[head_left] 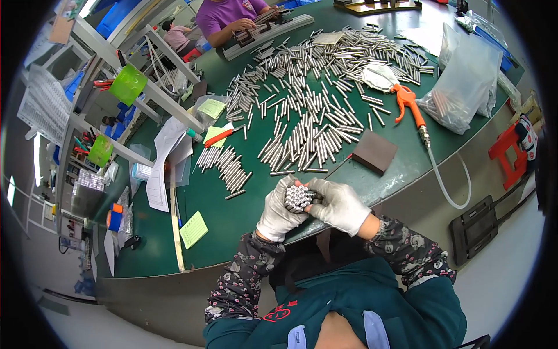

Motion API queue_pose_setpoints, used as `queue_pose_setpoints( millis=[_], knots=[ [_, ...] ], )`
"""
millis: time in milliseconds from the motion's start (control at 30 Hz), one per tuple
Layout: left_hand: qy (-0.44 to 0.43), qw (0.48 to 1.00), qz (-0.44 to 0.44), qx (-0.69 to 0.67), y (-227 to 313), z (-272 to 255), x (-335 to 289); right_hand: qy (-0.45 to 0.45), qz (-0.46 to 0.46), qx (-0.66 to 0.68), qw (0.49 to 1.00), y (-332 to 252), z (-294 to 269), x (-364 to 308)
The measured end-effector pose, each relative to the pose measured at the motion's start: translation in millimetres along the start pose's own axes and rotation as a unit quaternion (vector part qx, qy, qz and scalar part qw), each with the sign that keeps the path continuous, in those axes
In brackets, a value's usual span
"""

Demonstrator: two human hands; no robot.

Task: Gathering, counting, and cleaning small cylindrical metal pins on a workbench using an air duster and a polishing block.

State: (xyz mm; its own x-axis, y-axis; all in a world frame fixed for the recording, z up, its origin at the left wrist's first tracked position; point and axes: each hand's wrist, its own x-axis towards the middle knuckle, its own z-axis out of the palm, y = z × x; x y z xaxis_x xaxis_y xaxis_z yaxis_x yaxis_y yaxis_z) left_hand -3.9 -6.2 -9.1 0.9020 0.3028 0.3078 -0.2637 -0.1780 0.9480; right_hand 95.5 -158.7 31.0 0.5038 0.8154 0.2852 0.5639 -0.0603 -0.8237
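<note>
Between my two gloved hands, close to the near edge of the green table, is a tight bundle of shiny metal pins (299, 198), its round ends facing up. My left hand (275, 212) wraps the bundle's left side. From the right, my right hand (339, 205) closes on it, thumb and fingers against the pins. Both wear whitish work gloves with some fingertips bare. Just beyond lie many loose metal pins (311, 139) in a wide spread. A dark brown block (375, 152) rests to the right of my hands.
An orange air blow gun (408, 106) with a clear hose lies at the right, beside a plastic bag (465, 81). To the left are a red-handled tool (218, 138), a yellow-green notepad (193, 230) and papers (157, 168). A person in purple (224, 20) works across the table.
</note>
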Motion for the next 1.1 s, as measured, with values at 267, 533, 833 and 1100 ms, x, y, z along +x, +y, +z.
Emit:
queue_pose_setpoints(
  millis=[267,533,833,1100],
  knots=[
    [-0.03,0.983,-0.01,0.183,-5,-14,0,-0.001,-0.023,-0.052,0.998,-4,5,8],
    [-0.049,0.993,-0.072,-0.082,4,-21,-1,-0.042,-0.006,-0.04,0.998,-10,8,18],
    [-0.065,0.995,-0.065,-0.049,10,-20,4,-0.06,0.078,0.084,0.992,3,12,20],
    [-0.051,0.997,-0.027,-0.046,12,-12,4,-0.048,0.069,0.086,0.993,3,13,23]
  ],
)
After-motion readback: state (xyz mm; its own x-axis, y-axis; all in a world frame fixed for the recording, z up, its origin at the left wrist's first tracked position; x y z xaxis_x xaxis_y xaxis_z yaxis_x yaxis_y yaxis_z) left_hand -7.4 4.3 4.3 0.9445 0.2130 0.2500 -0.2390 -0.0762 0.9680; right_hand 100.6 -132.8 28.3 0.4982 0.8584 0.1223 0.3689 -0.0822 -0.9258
